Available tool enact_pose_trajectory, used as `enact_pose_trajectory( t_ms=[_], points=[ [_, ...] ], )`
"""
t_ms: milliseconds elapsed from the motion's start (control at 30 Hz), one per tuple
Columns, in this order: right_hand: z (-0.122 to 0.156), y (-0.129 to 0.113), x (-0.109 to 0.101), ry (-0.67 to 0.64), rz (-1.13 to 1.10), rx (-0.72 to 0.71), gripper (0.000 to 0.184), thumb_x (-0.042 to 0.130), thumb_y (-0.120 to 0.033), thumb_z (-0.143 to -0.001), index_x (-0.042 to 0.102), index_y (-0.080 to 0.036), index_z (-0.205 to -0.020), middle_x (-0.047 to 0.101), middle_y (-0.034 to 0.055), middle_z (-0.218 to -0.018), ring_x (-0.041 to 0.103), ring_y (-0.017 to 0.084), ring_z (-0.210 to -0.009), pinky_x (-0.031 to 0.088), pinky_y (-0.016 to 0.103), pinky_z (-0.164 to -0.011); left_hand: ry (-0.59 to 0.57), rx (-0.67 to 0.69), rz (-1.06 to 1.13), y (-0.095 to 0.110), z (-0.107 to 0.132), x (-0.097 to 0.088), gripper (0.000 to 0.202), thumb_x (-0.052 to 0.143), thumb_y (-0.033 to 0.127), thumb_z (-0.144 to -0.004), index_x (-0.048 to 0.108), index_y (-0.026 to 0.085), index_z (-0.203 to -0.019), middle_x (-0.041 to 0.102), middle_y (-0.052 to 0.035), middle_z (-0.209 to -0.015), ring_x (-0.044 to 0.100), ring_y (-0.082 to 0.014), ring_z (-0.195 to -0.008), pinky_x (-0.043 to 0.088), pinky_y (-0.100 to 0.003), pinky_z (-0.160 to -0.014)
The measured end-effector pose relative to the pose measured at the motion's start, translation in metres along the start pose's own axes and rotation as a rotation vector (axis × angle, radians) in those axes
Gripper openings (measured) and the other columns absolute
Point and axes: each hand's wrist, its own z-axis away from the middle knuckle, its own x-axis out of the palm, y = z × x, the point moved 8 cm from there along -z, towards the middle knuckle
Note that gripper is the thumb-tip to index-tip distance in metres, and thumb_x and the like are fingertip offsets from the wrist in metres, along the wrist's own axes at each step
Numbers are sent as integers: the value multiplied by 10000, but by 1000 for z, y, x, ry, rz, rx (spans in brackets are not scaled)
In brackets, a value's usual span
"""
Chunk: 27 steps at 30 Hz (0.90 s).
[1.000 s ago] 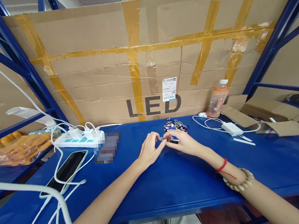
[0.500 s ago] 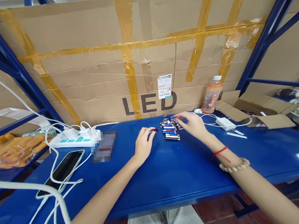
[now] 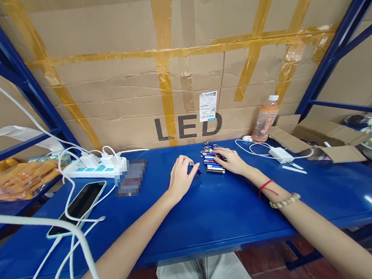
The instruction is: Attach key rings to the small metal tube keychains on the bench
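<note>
The left hand [image 3: 180, 179] grasps a purple mini flashlight [image 3: 197, 169]. Thumb and forefinger pinch its near end, and the free end projects past the fingertips toward the pile of keychain flashlights [image 3: 210, 158], just left of that pile and close above the blue table [image 3: 210, 214]. The right hand [image 3: 232, 161] rests on the right side of the pile, with its fingers extended and laid flat across the top units, closed on none of them.

The cardboard sheet [image 3: 181, 72] directly behind the pile carries the black capitals "LED". A white shipping label [image 3: 208, 106] overlaps the letters; its barcode and print are too small to read.

The held flashlight is a short, slim cylinder, dark purple with a metallic sheen. The pile contains similar cylinders in blue and silver, with key rings at their far ends. An orange drink bottle [image 3: 265, 119] stands right of the pile, and a white power strip [image 3: 92, 169] lies well left of it.
</note>
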Motion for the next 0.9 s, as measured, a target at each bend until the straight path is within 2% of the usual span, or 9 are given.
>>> enact_pose_trajectory(
  t_ms=[200,367,467,700,800,900],
  points=[
    [3,-39,5,-65,-5,-109,490,459,-510,-838,512,-251,-1251,448,65,-1369,368,264,-1282,262,497,-1034,17,74,-78,6,1,1,179,502,339,-864,473,190,-769,528,-20,-869,515,-159,-820,426,-294,-767],
    [3,-63,12,-83,77,-201,593,449,-544,-828,448,-195,-1308,435,113,-1372,353,260,-1294,185,500,-1074,28,96,-78,5,1,3,104,503,254,-857,478,195,-776,579,-19,-864,524,-166,-851,426,-304,-790],
    [1,-66,13,-54,113,-246,660,447,-542,-824,381,-154,-1354,443,147,-1359,344,265,-1299,141,506,-1092,20,71,-77,2,2,5,80,514,222,-845,494,200,-772,593,-13,-824,529,-167,-857,432,-297,-777],
    [-2,-68,15,-49,150,-305,714,436,-547,-821,299,-148,-1396,486,160,-1313,375,274,-1276,25,541,-1104,10,66,-75,0,2,4,38,514,216,-854,518,204,-819,621,-18,-881,528,-176,-901,433,-315,-797],
    [-2,-69,16,-39,165,-303,749,428,-556,-821,266,-117,-1406,503,180,-1284,373,275,-1277,4,545,-1101,-1,67,-74,0,2,5,32,526,216,-851,524,201,-823,630,-14,-879,525,-180,-897,431,-319,-795],
    [-2,-71,17,-48,153,-321,746,424,-566,-819,260,-136,-1407,506,174,-1281,379,280,-1271,-4,566,-1090,-11,65,-79,0,2,5,34,527,220,-853,530,199,-827,634,-11,-883,520,-180,-900,426,-321,-803]
  ],
)
